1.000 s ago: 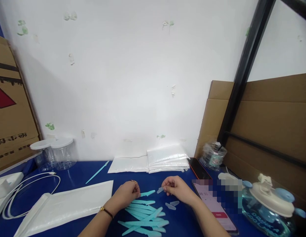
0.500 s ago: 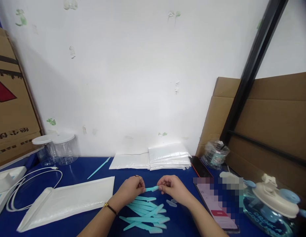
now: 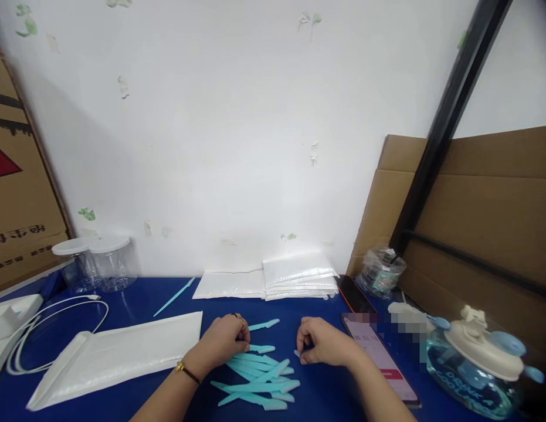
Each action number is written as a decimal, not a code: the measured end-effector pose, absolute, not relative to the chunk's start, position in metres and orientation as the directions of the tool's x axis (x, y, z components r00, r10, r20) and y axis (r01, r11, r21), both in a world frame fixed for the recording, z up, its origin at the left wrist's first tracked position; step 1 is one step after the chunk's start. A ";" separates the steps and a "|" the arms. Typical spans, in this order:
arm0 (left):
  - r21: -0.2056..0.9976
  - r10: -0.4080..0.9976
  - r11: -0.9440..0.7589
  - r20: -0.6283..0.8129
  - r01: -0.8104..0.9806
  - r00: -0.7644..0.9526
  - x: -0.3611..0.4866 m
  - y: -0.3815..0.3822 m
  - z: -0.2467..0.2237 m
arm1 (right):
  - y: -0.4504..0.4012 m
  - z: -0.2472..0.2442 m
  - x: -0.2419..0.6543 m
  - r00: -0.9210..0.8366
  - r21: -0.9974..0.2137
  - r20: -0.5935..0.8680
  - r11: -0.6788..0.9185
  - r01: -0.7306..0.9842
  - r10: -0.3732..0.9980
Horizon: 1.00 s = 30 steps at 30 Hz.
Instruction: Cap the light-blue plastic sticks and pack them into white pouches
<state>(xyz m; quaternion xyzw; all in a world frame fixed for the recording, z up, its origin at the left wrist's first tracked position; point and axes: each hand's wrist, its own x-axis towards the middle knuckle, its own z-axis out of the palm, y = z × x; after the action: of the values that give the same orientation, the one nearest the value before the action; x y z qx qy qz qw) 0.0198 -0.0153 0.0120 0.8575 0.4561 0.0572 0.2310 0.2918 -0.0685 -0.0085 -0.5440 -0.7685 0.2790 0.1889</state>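
Observation:
Several teal eyebrow razors (image 3: 259, 387) lie criss-crossed on the blue table in front of me. My left hand (image 3: 229, 339) is at the top of the pile, fingers curled and pinching at the handle end of an upper razor (image 3: 263, 349). Just beyond these fingers another razor (image 3: 264, 324) points right; its handle is hidden behind the hand. To the right of the pile my right hand (image 3: 321, 343) rests low over the table, thumb and fingertips closed on a small clear blade cap (image 3: 297, 353). Other caps, if any, are hidden under it.
A white padded mailer (image 3: 123, 354) lies left, with a single razor (image 3: 173, 297) beyond it. Flat white mailers (image 3: 299, 275) are stacked against the wall. Phones (image 3: 382, 357) and a blue bottle (image 3: 475, 363) stand right; clear jars (image 3: 114, 264) and a white cable (image 3: 57, 299) left.
The razor held between both hands is now beyond my left hand. My left hand has drawn back slightly; my right hand has moved right and down onto the clear caps.

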 end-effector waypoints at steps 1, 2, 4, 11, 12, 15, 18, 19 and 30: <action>0.449 0.809 -0.478 -0.111 0.755 0.578 0.021 -0.016 0.012 | -0.068 -0.009 0.289 -0.340 -0.627 -0.012 0.258 0.735 0.940; 0.458 0.808 -0.479 -0.103 0.749 0.580 0.021 -0.015 0.011 | -0.068 -0.010 0.286 -0.343 -0.630 -0.005 0.263 0.730 0.939; 0.499 0.810 -0.473 -0.078 0.726 0.582 0.020 -0.014 0.008 | -0.067 -0.009 0.281 -0.334 -0.670 0.032 0.268 0.693 0.942; 0.756 0.803 -0.405 0.026 0.515 0.595 0.015 -0.006 -0.004 | -0.062 0.000 0.277 -0.141 -0.917 0.129 0.173 0.360 0.981; 0.788 0.798 -0.385 0.024 0.480 0.602 0.015 -0.006 -0.005 | -0.061 0.000 0.277 -0.123 -0.934 0.144 0.176 0.312 0.982; 0.833 0.793 -0.345 0.013 0.432 0.609 0.016 -0.006 -0.004 | -0.059 -0.003 0.272 -0.113 -0.966 0.175 0.192 0.172 0.978; 0.834 0.795 -0.341 0.010 0.434 0.607 0.016 -0.008 -0.002 | -0.058 -0.008 0.266 -0.073 -0.977 0.186 0.193 0.096 0.980; 0.832 0.795 -0.342 0.008 0.436 0.607 0.016 -0.008 -0.002 | -0.057 -0.009 0.263 -0.054 -0.978 0.184 0.189 0.087 0.981; 0.736 0.791 -0.456 0.079 0.500 0.606 0.025 -0.015 0.001 | -0.054 -0.017 0.239 -0.072 -0.983 0.144 0.151 0.103 0.987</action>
<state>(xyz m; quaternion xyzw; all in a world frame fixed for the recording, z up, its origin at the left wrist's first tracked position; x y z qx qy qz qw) 0.0254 -0.0146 0.0011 0.8268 0.3903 0.2110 0.3457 0.2386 -0.0538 -0.0171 -0.4717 -0.5778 0.4496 0.4914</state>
